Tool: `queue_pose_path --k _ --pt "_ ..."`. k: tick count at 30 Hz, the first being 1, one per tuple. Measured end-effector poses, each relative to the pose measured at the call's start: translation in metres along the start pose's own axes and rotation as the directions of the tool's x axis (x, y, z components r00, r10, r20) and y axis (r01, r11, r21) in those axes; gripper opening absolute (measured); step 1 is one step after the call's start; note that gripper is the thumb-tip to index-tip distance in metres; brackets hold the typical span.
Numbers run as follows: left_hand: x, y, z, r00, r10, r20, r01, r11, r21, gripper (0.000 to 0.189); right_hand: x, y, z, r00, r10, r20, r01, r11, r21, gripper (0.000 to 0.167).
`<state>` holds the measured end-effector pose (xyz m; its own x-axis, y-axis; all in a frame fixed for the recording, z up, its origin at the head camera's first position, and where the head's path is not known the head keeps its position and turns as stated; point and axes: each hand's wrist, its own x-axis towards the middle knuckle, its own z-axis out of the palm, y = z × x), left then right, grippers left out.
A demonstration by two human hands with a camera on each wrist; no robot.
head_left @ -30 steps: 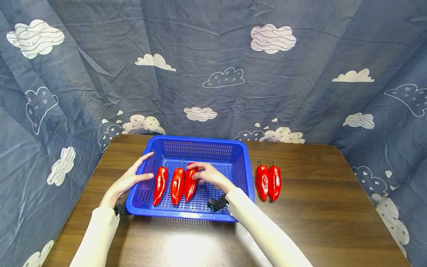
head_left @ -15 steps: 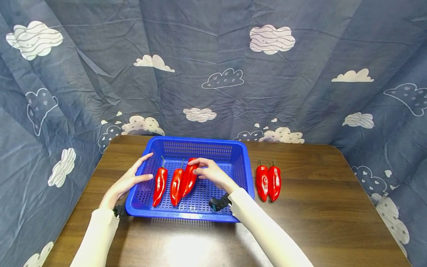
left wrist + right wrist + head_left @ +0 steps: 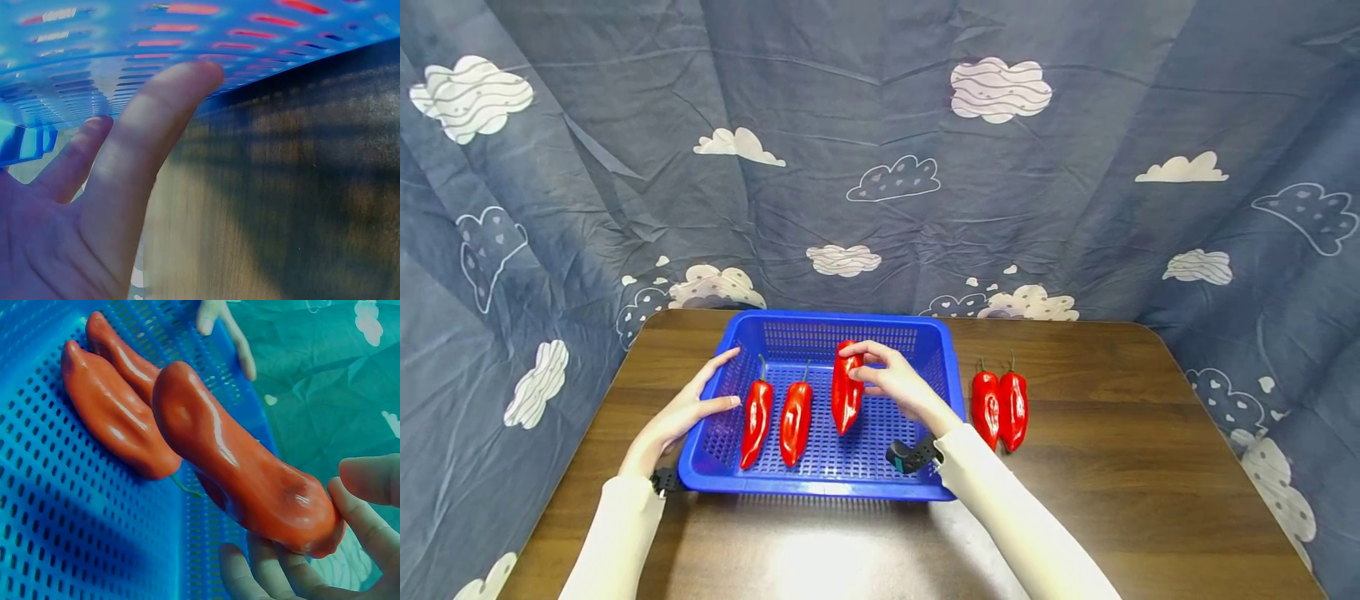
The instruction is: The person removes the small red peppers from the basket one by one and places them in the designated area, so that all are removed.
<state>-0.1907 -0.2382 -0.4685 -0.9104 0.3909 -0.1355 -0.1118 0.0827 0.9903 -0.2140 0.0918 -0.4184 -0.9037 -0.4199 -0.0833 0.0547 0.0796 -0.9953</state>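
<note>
My right hand (image 3: 898, 382) pinches a red pepper (image 3: 846, 398) near its top end, holding it above the floor of the blue plastic basket (image 3: 820, 485). In the right wrist view the held pepper (image 3: 234, 456) hangs in front of the fingers, clear of the basket floor. Two more red peppers, a left one (image 3: 756, 425) and a middle one (image 3: 795, 423), lie side by side in the basket with green stems pointing away. My left hand (image 3: 688, 410) rests against the basket's left side, its fingers and thumb extended and spread; the left wrist view shows the thumb (image 3: 147, 125) beside the perforated wall.
Two red peppers (image 3: 1000, 410) lie close together on the wooden table (image 3: 1112, 467), right of the basket. A dark cloth with cloud prints (image 3: 1037, 208) hangs behind the table and along its sides.
The right hand has lifted the third pepper from its place beside the middle one and carried it rightward and up. The left hand stays at the basket's side.
</note>
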Motion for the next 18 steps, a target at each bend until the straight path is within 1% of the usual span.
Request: queue_pose_path --k 5,8,18 --pt "-0.001 -0.001 0.0 1.0 0.0 0.003 0.0 1.0 -0.017 0.076 -0.007 -0.004 -0.012 1.0 -0.017 -0.015 0.017 1.0 -0.006 0.035" --pt "-0.002 0.0 0.001 1.0 0.0 0.007 0.0 1.0 -0.022 0.076 -0.012 -0.005 -0.02 0.999 -0.028 -0.021 0.028 1.0 0.011 0.036" --pt "0.0 -0.002 0.001 1.0 0.02 0.007 -0.02 1.0 -0.011 0.075 -0.026 -0.01 -0.044 0.998 -0.016 -0.053 0.019 0.999 0.042 0.042"
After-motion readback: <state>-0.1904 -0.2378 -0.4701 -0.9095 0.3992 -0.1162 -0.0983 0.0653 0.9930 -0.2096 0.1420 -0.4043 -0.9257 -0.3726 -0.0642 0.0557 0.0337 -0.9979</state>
